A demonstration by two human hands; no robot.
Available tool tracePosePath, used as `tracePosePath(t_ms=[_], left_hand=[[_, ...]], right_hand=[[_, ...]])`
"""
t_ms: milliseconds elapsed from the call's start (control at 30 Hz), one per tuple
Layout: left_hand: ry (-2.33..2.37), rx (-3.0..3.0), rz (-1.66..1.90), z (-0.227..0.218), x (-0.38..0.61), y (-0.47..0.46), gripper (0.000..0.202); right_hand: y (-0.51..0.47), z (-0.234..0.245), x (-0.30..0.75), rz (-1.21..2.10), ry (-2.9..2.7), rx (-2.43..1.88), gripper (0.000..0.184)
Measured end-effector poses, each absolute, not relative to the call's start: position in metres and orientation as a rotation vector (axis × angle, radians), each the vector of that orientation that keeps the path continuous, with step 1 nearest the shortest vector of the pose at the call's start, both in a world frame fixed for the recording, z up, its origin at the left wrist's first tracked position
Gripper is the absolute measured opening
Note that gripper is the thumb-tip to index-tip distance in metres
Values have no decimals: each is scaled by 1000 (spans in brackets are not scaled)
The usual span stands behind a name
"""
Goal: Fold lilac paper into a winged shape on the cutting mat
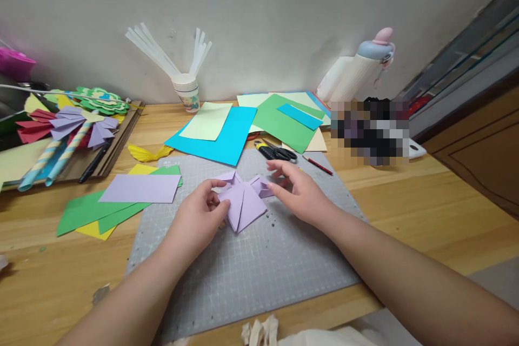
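Observation:
A folded lilac paper piece (244,200) lies on a grey cutting mat (251,259) in the middle of the wooden desk. My left hand (200,216) pinches its left edge with thumb and fingers closed on the paper. My right hand (298,189) rests on the piece's right flap, fingers bent and pressing down on it. Both forearms reach in from the bottom of the view.
Scissors (278,152) and a red pencil (317,165) lie behind the mat. Cyan (219,138), green (284,121) and lilac (140,188) sheets are spread around. Paper flowers (68,127) sit at left, a cup of strips (187,92) and a bottle (365,67) by the wall.

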State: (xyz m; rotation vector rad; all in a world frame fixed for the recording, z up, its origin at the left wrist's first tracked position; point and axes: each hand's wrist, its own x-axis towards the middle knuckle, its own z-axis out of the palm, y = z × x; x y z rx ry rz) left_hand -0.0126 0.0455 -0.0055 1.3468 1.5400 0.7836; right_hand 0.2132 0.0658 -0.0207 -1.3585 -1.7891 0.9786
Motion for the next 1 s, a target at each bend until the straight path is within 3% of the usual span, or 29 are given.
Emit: tracePosePath(t_ms=[200, 367, 633, 800, 1000], left_hand=[[1612, 1457, 784, -10, -16, 47, 36], [1622, 1497, 776, -9, -15, 47, 36], [1710, 1655, 685, -12, -17, 45, 35], [1839, 1908, 530, -5, -14, 37, 36], [1715, 2186, 399, -5, -10, 35, 21]], right_hand=[[54, -10, 210, 666, -2098, -1177, 37], [38, -9, 194, 469, -2450, -1112, 50], [29, -9, 186, 702, -2112, -1414, 24], [32, -2, 200, 917, -1942, -1588, 27], [34, -10, 196, 1283, -1680, -1528, 28]])
